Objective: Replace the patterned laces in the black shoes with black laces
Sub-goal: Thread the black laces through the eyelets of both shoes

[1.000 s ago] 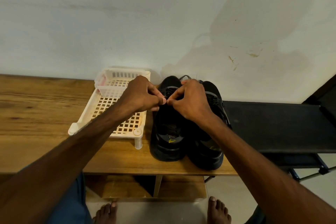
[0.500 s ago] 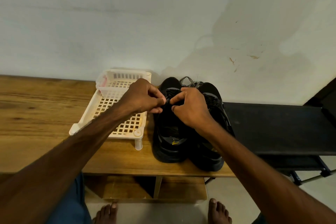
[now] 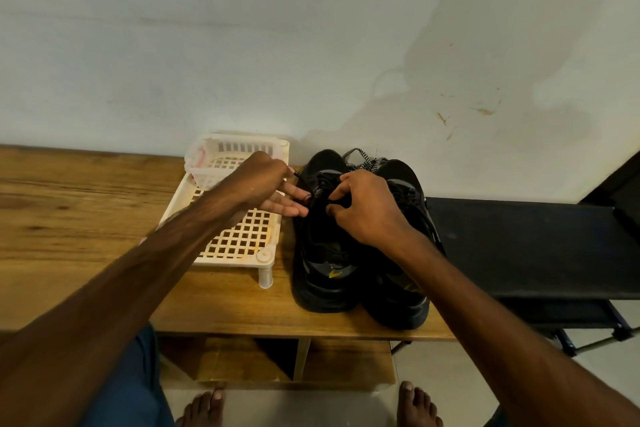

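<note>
Drawing my left hand (image 3: 263, 184) aside, fingers fanned, grip unclear, I pull the black lace (image 3: 302, 185) through the shoe (image 3: 322, 274) while my right hand (image 3: 367, 208) pinches it.

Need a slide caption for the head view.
Left hand and right hand work a black lace on one of two black shoes on a wooden table; patterned laces lie behind, white rack beside.
</note>
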{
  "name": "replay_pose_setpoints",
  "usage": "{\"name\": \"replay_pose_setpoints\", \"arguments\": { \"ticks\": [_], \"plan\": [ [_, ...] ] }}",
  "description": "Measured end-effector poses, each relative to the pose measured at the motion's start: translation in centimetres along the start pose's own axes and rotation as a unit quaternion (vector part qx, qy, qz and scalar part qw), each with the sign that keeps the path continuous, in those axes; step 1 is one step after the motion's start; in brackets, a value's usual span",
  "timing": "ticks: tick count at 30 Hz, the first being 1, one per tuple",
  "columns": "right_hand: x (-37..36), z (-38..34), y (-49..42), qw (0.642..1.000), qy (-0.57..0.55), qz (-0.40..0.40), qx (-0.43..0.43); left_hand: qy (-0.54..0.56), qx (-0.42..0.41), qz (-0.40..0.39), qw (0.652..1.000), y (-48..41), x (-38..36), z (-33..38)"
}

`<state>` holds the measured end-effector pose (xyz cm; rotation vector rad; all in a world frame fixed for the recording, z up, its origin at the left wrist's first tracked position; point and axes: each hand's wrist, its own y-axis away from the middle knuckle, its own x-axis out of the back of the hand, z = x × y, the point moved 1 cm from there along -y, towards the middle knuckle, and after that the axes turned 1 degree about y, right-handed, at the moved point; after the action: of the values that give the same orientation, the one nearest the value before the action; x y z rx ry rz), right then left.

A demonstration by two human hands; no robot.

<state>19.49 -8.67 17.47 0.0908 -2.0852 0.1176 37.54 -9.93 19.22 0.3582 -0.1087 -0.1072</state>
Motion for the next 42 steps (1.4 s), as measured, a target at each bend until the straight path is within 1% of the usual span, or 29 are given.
{"name": "replay_pose_setpoints", "arguments": {
  "ticks": [3,5,8,10,11,12,13,15,16,17,20,22,23,25,28,30,31,32,33,34,35,36,37,38,39,40,41,42],
  "plan": [
    [0.3,0.3,0.0,0.999,-0.011,-0.001,0.034,0.007,-0.077,0.045,0.996,-0.2,1.4,0.4],
    [0.7,0.5,-0.1,0.998,-0.002,-0.001,0.058,0.055,-0.124,0.075,0.988,0.0,2.1,0.8],
    [1.9,0.7,-0.1,0.997,0.025,0.018,0.073,0.184,-0.146,0.087,0.968,0.1,2.6,1.1],
    [2.8,0.8,-0.2,0.995,0.02,0.052,0.083,0.183,-0.164,0.082,0.966,-0.2,2.3,0.9],
    [3.1,0.9,-0.2,0.993,0.008,0.074,0.088,0.147,-0.176,0.08,0.97,-0.4,1.9,0.6],
    [3.3,1.0,-0.2,0.991,-0.012,0.097,0.088,0.079,-0.194,0.086,0.974,-0.6,1.6,0.3],
    [3.4,1.1,-0.3,0.989,-0.036,0.119,0.082,-0.022,-0.215,0.094,0.972,-0.7,1.4,0.0],
    [3.3,1.5,-0.6,0.984,-0.059,0.154,0.065,-0.221,-0.243,0.087,0.941,-1.1,1.1,-0.7],
    [3.1,1.6,-0.7,0.983,-0.057,0.163,0.059,-0.284,-0.246,0.069,0.924,-1.2,1.0,-1.0],
    [3.0,1.7,-0.8,0.983,-0.049,0.17,0.056,-0.324,-0.248,0.049,0.911,-1.2,1.0,-1.2],
    [2.7,1.5,-0.7,0.983,-0.029,0.177,0.048,-0.386,-0.284,0.011,0.878,-1.1,0.9,-1.5],
    [2.5,0.9,-0.3,0.983,-0.015,0.18,0.045,-0.409,-0.325,0.025,0.853,-1.1,0.8,-1.3],
    [2.5,0.6,-0.1,0.983,-0.008,0.175,0.046,-0.418,-0.331,0.036,0.846,-1.2,0.9,-1.2],
    [2.1,0.3,0.2,0.989,-0.004,0.143,0.048,-0.435,-0.325,0.051,0.838,-1.3,1.2,-1.2],
    [1.1,0.4,0.4,0.995,0.028,0.08,0.046,-0.451,-0.295,0.063,0.84,-1.5,1.2,-1.3],
    [0.7,0.4,0.3,0.995,0.064,0.065,0.037,-0.47,-0.263,0.078,0.839,-1.3,0.9,-1.2],
    [0.6,0.4,0.2,0.995,0.069,0.061,0.029,-0.465,-0.253,0.086,0.844,-1.2,0.9,-1.0],
    [0.7,0.3,0.2,0.995,0.073,0.06,0.024,-0.442,-0.25,0.09,0.857,-1.1,1.1,-0.7],
    [0.8,0.3,0.2,0.994,0.081,0.064,0.019,-0.393,-0.247,0.088,0.881,-1.0,1.3,-0.4],
    [0.9,0.3,0.1,0.993,0.092,0.069,0.016,-0.321,-0.245,0.079,0.911,-0.7,1.4,0.0],
    [1.0,0.4,0.2,0.992,0.103,0.073,0.012,-0.234,-0.24,0.065,0.94,-0.5,1.6,0.4],
    [1.0,0.5,0.3,0.991,0.111,0.076,0.008,-0.129,-0.237,0.05,0.962,-0.3,1.8,0.9],
    [1.1,0.5,0.4,0.99,0.117,0.08,0.003,-0.007,-0.234,0.036,0.972,-0.3,2.0,1.2],
    [1.1,0.6,0.5,0.99,0.114,0.085,-0.004,0.13,-0.231,0.018,0.964,-0.1,2.3,1.6],
    [1.2,0.6,0.6,0.991,0.102,0.09,-0.014,0.248,-0.225,0.0,0.942,0.0,2.6,1.9],
    [1.2,0.7,0.7,0.992,0.087,0.091,-0.023,0.314,-0.22,-0.003,0.924,0.1,2.9,2.2],
    [1.2,0.7,0.7,0.993,0.073,0.086,-0.032,0.313,-0.218,0.009,0.925,-0.1,3.2,2.3],
    [1.3,0.7,0.7,0.994,0.065,0.075,-0.041,0.24,-0.227,0.032,0.943,-0.3,3.3,2.2]
  ]
}}
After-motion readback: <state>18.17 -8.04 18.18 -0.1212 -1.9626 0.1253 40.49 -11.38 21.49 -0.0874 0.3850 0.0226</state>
